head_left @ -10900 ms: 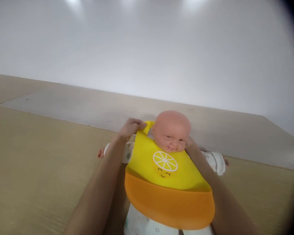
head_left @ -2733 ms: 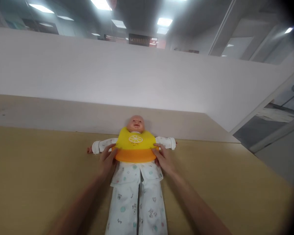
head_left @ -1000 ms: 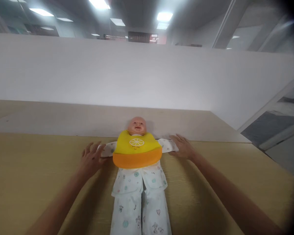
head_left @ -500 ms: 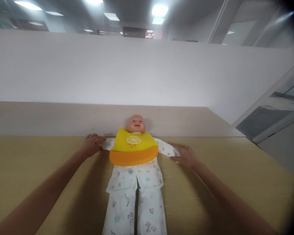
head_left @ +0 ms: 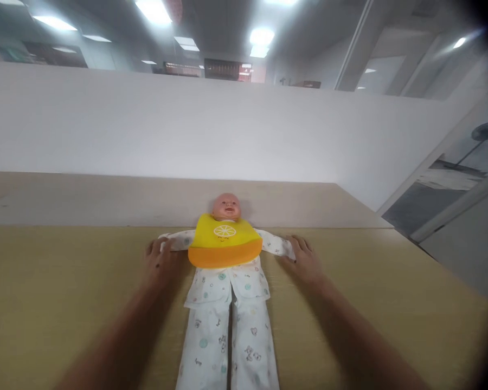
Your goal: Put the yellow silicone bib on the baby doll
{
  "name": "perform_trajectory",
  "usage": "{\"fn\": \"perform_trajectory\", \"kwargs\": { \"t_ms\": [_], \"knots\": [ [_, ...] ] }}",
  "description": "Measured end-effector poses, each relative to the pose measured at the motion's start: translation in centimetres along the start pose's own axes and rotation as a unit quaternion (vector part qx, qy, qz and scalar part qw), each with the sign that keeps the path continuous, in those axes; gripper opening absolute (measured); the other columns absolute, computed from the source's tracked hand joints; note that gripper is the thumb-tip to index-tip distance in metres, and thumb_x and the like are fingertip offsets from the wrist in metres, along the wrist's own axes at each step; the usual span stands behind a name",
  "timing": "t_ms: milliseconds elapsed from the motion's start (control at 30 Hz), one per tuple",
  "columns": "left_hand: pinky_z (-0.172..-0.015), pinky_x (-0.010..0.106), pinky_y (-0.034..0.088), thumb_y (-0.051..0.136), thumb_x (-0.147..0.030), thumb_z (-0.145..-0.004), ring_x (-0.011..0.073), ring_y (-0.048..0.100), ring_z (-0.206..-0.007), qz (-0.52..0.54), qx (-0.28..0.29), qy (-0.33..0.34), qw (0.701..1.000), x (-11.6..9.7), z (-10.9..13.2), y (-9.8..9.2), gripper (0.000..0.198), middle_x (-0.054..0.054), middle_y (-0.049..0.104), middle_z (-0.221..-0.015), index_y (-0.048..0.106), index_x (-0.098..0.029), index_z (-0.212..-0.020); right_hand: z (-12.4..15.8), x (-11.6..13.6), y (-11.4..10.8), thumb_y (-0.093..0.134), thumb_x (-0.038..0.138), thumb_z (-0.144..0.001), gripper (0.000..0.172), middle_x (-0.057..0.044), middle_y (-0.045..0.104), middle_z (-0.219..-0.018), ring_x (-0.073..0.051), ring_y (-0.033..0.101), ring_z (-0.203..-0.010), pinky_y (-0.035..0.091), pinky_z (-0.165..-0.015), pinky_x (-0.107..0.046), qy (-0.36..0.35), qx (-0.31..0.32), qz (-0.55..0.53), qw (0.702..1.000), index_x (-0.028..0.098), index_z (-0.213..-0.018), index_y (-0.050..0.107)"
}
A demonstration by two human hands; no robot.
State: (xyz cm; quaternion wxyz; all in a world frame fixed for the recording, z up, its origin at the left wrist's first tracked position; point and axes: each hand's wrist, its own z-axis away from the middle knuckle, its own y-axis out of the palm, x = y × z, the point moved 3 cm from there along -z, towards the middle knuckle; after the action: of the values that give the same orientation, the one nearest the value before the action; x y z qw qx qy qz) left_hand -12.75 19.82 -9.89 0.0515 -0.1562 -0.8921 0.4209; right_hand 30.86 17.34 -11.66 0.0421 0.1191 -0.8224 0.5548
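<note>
A baby doll (head_left: 226,206) lies on its back on the table, its head toward the wall. It wears a white printed top (head_left: 210,286) and matching white trousers (head_left: 250,346). A yellow bib (head_left: 224,238) with an orange pocket and a white citrus print covers its chest. My left hand (head_left: 160,262) has its fingers closed on the cuff of the doll's sleeve (head_left: 184,239) on the left. Over on the other side, my right hand (head_left: 305,261) pinches the end of the other sleeve (head_left: 274,242). Both sleeves stretch outward from the body.
A pale wooden table (head_left: 57,303) spreads under the doll, with a greyer board (head_left: 85,200) along its far edge. Behind that rises a white partition wall (head_left: 166,124). A fan (head_left: 487,131) stands beyond the table at the far right.
My left hand has shifted lower and turned around the sleeve end, with that sleeve lying a little differently. My right hand stays at its sleeve. The head view has tilted slightly.
</note>
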Motion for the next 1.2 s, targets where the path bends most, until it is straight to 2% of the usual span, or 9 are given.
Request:
{"fn": "perform_trajectory", "kwargs": {
  "t_ms": [100, 233, 433, 567, 667, 767, 867, 1033, 1200],
  "knots": [
    [-0.089, 0.043, 0.046, 0.05, -0.021, -0.085, 0.0253, 0.057, -0.097, 0.07, -0.003, -0.029, 0.997, -2.5, 2.1, -0.6, 0.022, 0.013, 0.065, -0.099, 0.06, -0.013, -0.103, 1.2, 0.1, 0.9, 0.051, 0.037, -0.088, 0.053, -0.013, 0.045, -0.134, -0.032, 0.04, -0.124, 0.042, -0.097, -0.047, -0.003, -0.061, 0.038, 0.997, 0.018, -0.136, 0.043],
    [-0.076, 0.038, 0.05, 0.054, -0.028, -0.084, 0.0227, 0.06, -0.084, 0.161, 0.06, -0.09, 0.981, -5.0, 4.5, -1.0, 0.021, 0.008, 0.067, -0.087, 0.061, -0.016, -0.099, 0.3, -0.7, 2.0, 0.043, 0.023, -0.089, 0.04, -0.014, 0.051, -0.127, -0.03, 0.046, -0.114, 0.044, -0.095, -0.045, 0.006, -0.049, 0.04, 0.998, 0.014, -0.127, 0.052],
    [-0.07, 0.036, 0.052, 0.052, -0.034, -0.086, 0.0208, 0.062, -0.076, 0.236, 0.083, -0.133, 0.959, -6.5, 6.6, -1.9, 0.016, 0.005, 0.066, -0.081, 0.06, -0.02, -0.088, -0.4, -1.4, 2.4, 0.041, 0.021, -0.091, 0.036, -0.016, 0.052, -0.124, -0.029, 0.046, -0.114, 0.044, -0.097, -0.046, 0.001, -0.103, 0.032, 0.994, 0.012, -0.123, 0.055],
    [-0.067, 0.036, 0.052, 0.053, -0.035, -0.085, 0.0219, 0.061, -0.077, 0.184, 0.04, -0.122, 0.974, -6.4, 5.0, -2.1, 0.025, 0.006, 0.063, -0.084, 0.057, -0.02, -0.104, 1.3, 0.5, 2.0, 0.046, 0.027, -0.091, 0.042, -0.018, 0.044, -0.133, -0.032, 0.04, -0.123, 0.042, -0.099, -0.052, -0.002, -0.151, 0.013, 0.988, 0.014, -0.131, 0.046],
    [-0.073, 0.037, 0.051, 0.049, -0.03, -0.088, 0.025, 0.059, -0.092, 0.116, 0.047, -0.074, 0.989, -6.3, 2.3, -1.5, 0.041, 0.01, 0.06, -0.1, 0.05, -0.02, -0.127, 2.1, 3.6, 0.9, 0.049, 0.028, -0.091, 0.048, -0.016, 0.035, -0.141, -0.031, 0.032, -0.132, 0.04, -0.103, -0.051, -0.048, -0.133, -0.035, 0.989, 0.017, -0.136, 0.039],
    [-0.076, 0.036, 0.05, 0.046, -0.023, -0.089, 0.0237, 0.057, -0.091, 0.077, 0.033, -0.003, 0.996, -6.5, 0.1, -1.2, 0.034, 0.011, 0.056, -0.101, 0.059, -0.021, -0.12, 1.6, 7.1, -0.5, 0.05, 0.026, -0.091, 0.047, -0.014, 0.03, -0.146, -0.029, 0.027, -0.137, 0.037, -0.107, -0.049, -0.101, -0.112, -0.055, 0.987, 0.021, -0.137, 0.041],
    [-0.073, 0.033, 0.049, 0.049, -0.023, -0.089, 0.0193, 0.055, -0.081, 0.062, -0.014, 0.037, 0.997, -7.1, -0.7, -1.7, 0.026, 0.01, 0.054, -0.097, 0.066, -0.021, -0.109, 0.3, 9.2, -1.4, 0.05, 0.021, -0.091, 0.04, -0.012, 0.035, -0.144, -0.028, 0.031, -0.135, 0.039, -0.106, -0.047, -0.148, -0.115, -0.059, 0.98, 0.022, -0.131, 0.051],
    [-0.07, 0.03, 0.048, 0.051, -0.027, -0.09, 0.0162, 0.053, -0.078, 0.074, -0.042, 0.051, 0.995, -8.7, -0.1, -3.2, 0.024, 0.008, 0.053, -0.094, 0.067, -0.022, -0.107, -0.8, 9.2, -2.2, 0.045, 0.015, -0.091, 0.03, -0.009, 0.058, -0.124, -0.022, 0.048, -0.119, 0.045, -0.1, -0.041, -0.2, -0.139, -0.087, 0.966, 0.019, -0.115, 0.063],
    [-0.072, 0.03, 0.048, 0.051, -0.024, -0.089, 0.0159, 0.052, -0.077, 0.078, -0.031, 0.038, 0.996, -9.3, 1.5, -2.7, 0.027, 0.009, 0.054, -0.097, 0.066, -0.022, -0.111, 1.1, 8.8, -1.4, 0.047, 0.019, -0.092, 0.03, -0.009, 0.06, -0.122, -0.024, 0.049, -0.118, 0.045, -0.098, -0.043, -0.208, -0.119, -0.087, 0.967, 0.017, -0.119, 0.061]
  ]
}}
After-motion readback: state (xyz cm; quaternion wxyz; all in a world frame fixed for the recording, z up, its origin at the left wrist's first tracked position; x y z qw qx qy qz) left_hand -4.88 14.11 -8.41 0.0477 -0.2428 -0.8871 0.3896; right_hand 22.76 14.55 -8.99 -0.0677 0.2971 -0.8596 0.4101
